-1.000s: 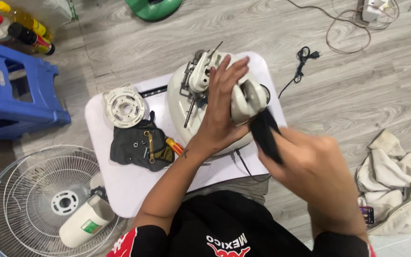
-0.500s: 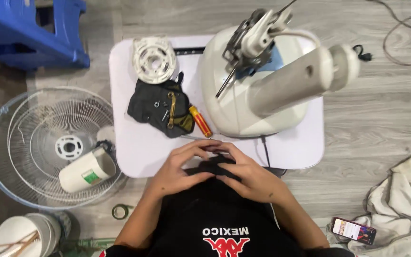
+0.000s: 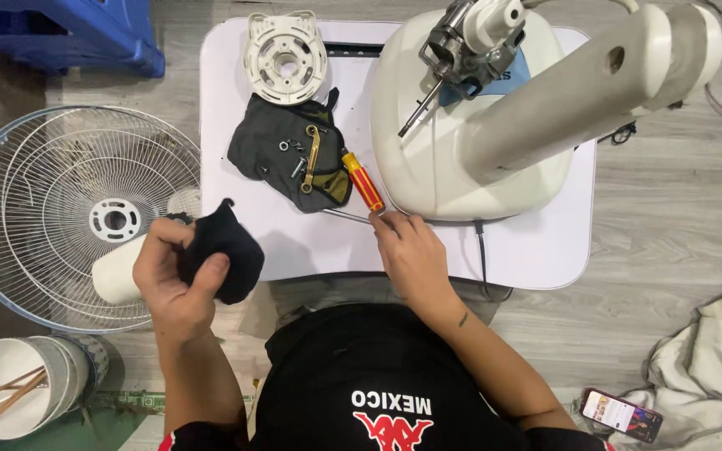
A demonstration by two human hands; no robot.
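Hands now apart: left hand (image 3: 179, 280) fingers clutching black cloth (image 3: 226, 249), right hand (image 3: 409, 250) fingers on white table (image 3: 536, 250) by screwdriver (image 3: 363, 180).

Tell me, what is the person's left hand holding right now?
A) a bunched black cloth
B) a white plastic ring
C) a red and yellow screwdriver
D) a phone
A: the left hand is closed around a bunched black cloth beside the table's edge, while the red and yellow screwdriver lies on the white table by the right hand.

black cloth (image 3: 226, 249) (plain), red-orange screwdriver (image 3: 363, 180)
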